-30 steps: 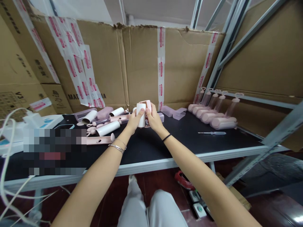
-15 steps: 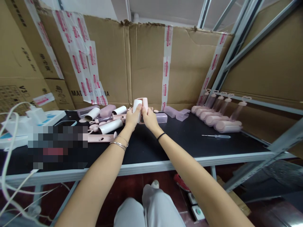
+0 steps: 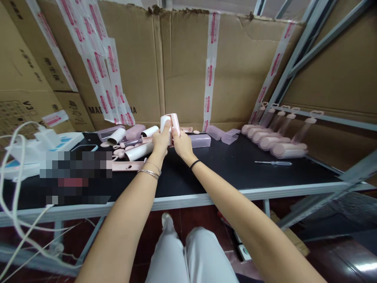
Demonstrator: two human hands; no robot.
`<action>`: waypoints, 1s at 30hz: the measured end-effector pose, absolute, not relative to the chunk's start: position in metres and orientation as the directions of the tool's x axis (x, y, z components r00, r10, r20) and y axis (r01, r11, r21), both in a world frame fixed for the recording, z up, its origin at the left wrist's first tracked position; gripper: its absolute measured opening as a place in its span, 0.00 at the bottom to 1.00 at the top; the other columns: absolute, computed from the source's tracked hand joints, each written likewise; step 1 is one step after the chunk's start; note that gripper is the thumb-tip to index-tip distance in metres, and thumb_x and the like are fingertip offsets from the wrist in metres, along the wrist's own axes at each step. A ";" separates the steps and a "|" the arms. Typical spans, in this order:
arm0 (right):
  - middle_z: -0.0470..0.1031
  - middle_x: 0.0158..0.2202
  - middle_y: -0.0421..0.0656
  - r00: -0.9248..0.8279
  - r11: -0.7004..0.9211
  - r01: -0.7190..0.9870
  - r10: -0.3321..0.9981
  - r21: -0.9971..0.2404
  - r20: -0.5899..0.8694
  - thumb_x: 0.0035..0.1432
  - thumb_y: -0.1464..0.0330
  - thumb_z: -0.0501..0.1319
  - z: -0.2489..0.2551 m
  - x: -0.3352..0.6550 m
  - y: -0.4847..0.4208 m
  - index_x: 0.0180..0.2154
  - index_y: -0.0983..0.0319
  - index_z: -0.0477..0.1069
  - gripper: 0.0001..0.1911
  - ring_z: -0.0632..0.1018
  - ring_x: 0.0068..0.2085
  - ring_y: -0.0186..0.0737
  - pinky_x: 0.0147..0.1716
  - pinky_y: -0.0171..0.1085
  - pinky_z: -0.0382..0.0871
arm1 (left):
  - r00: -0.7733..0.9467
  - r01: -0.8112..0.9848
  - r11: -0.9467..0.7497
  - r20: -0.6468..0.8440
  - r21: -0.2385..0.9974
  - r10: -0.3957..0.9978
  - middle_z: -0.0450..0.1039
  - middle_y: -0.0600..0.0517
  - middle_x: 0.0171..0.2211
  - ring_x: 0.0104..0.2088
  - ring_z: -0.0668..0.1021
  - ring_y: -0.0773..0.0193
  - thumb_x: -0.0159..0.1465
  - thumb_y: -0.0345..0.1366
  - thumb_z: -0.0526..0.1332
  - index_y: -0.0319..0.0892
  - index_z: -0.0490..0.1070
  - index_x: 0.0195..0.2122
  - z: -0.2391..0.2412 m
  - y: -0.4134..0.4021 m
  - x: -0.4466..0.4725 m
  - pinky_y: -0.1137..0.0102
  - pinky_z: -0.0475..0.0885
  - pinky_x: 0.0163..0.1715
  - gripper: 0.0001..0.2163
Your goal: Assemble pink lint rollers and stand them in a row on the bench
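Observation:
My left hand [image 3: 160,140] is closed around a white tube [image 3: 165,122], its thumb lying along the front. Pressed close beside it, my right hand [image 3: 183,145] grips a pink casing piece [image 3: 175,121] with rounded ends. Both parts are held upright, slightly tilted, above the black tabletop [image 3: 182,173]. Whether the tube and casing are joined cannot be made out, as fingers cover their lower parts. Just behind my right hand lies a translucent lilac box-shaped cover [image 3: 200,140]. Left of my left hand rests another white tube [image 3: 139,151].
More white tubes [image 3: 116,136] and a long pink strip [image 3: 125,166] lie to the left. Several pink assembled devices with heart-shaped loops [image 3: 288,149] line the right, behind a screwdriver [image 3: 273,163]. A power strip [image 3: 69,141] with white cables stands far left. Cardboard [image 3: 182,70] walls the back.
The camera view has tipped downward and shifted slightly. Both hands still hold the tube and casing, which now lean a little to the left. My feet and legs have shifted below the table.

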State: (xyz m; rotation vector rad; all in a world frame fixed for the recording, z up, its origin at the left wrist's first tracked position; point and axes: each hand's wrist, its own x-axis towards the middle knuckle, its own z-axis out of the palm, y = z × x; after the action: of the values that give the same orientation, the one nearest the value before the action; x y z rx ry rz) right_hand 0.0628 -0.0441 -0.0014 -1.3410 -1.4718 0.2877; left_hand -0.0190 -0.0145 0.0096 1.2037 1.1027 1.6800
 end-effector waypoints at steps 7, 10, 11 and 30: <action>0.74 0.35 0.50 0.216 0.312 0.541 0.846 -0.781 0.488 0.63 0.50 0.44 0.000 0.046 -0.046 0.35 0.60 0.65 0.23 0.77 0.40 0.48 0.41 0.42 0.67 | -0.295 -0.151 -0.328 0.274 0.933 0.915 0.69 0.51 0.24 0.25 0.71 0.67 0.50 0.57 0.63 0.37 0.70 0.26 0.011 -0.009 -0.026 0.72 0.65 0.26 0.24; 0.74 0.35 0.51 0.203 0.317 0.540 0.850 -0.780 0.487 0.63 0.50 0.44 0.000 0.042 -0.047 0.34 0.60 0.65 0.23 0.77 0.40 0.49 0.41 0.43 0.67 | -0.285 -0.169 -0.333 0.277 0.928 0.918 0.69 0.51 0.24 0.26 0.71 0.67 0.50 0.59 0.62 0.37 0.70 0.27 0.011 -0.010 -0.028 0.72 0.66 0.26 0.24; 0.74 0.35 0.51 0.205 0.313 0.541 0.851 -0.781 0.484 0.64 0.50 0.44 0.000 0.042 -0.047 0.35 0.60 0.65 0.23 0.77 0.40 0.50 0.41 0.44 0.67 | -0.273 -0.157 -0.332 0.283 0.930 0.920 0.69 0.51 0.24 0.25 0.71 0.67 0.51 0.59 0.62 0.38 0.69 0.27 0.011 -0.010 -0.028 0.72 0.66 0.26 0.25; 0.72 0.41 0.53 0.299 0.315 0.444 0.831 -0.839 0.470 0.64 0.54 0.43 -0.010 0.059 -0.047 0.36 0.61 0.63 0.20 0.74 0.43 0.48 0.45 0.45 0.66 | 0.002 -0.259 -0.201 0.209 0.945 0.978 0.76 0.46 0.34 0.35 0.78 0.60 0.54 0.61 0.58 0.38 0.72 0.37 0.006 -0.015 -0.014 0.69 0.72 0.37 0.27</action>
State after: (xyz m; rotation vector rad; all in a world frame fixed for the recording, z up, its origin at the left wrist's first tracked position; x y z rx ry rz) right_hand 0.0592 -0.0470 -0.0105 -1.3123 -1.3286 0.3908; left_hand -0.0141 -0.0151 0.0063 1.1720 0.8860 1.4486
